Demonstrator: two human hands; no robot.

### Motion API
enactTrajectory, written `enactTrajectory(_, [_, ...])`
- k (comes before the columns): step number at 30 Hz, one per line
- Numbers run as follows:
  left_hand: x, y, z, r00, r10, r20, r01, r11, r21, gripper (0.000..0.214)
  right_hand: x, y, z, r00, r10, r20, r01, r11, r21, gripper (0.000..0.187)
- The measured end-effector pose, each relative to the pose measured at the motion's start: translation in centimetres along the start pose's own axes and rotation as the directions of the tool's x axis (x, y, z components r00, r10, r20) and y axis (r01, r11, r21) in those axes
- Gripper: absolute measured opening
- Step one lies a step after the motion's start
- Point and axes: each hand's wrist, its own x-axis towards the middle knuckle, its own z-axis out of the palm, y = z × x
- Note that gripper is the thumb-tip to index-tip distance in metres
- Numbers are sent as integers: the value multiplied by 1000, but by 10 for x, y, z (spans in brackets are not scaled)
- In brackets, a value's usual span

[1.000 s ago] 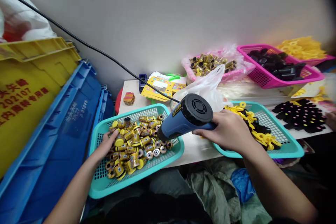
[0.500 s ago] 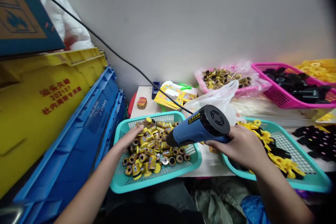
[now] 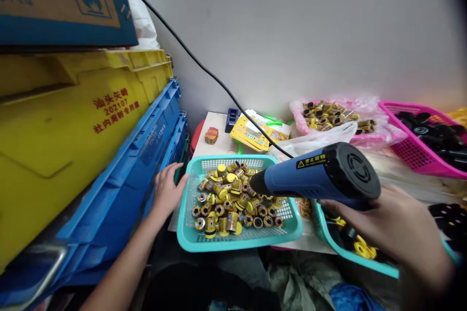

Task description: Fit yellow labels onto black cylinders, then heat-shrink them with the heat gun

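A blue and black heat gun (image 3: 299, 175) is gripped by its handle in my right hand (image 3: 386, 223). Its black nozzle points left and hangs over the turquoise basket (image 3: 233, 245). Many small yellow-brown cylinders with printed wraps (image 3: 231, 199) fill that basket, some with yellow caps, others showing dark hollow ends. My left hand (image 3: 170, 192) is at the basket's left rim, fingers spread and thumb toward the rim, holding nothing. Whether the thumb touches the rim I cannot tell. My right palm hides part of a second turquoise basket (image 3: 365, 262) with yellow and black parts.
Stacked yellow (image 3: 73, 155) and blue crates (image 3: 138, 165) wall the left side, a cardboard box (image 3: 58, 5) on top. A black cord (image 3: 204, 68) runs across to the heat gun. Behind lie printed cards (image 3: 251, 133), a pink plastic-lined basket (image 3: 299, 116) and a pink basket of black parts (image 3: 397, 141).
My left hand has left the cylinders and moved out to the basket's left rim, opening. The heat gun remains over the basket in my right hand. The camera view has turned left.
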Motion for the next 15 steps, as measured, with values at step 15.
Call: enactTrajectory(15, [-33,-48,10,979,-168,114,182,975,-129,46,86,-81,1,928,-332,-168,329,943,-47,39])
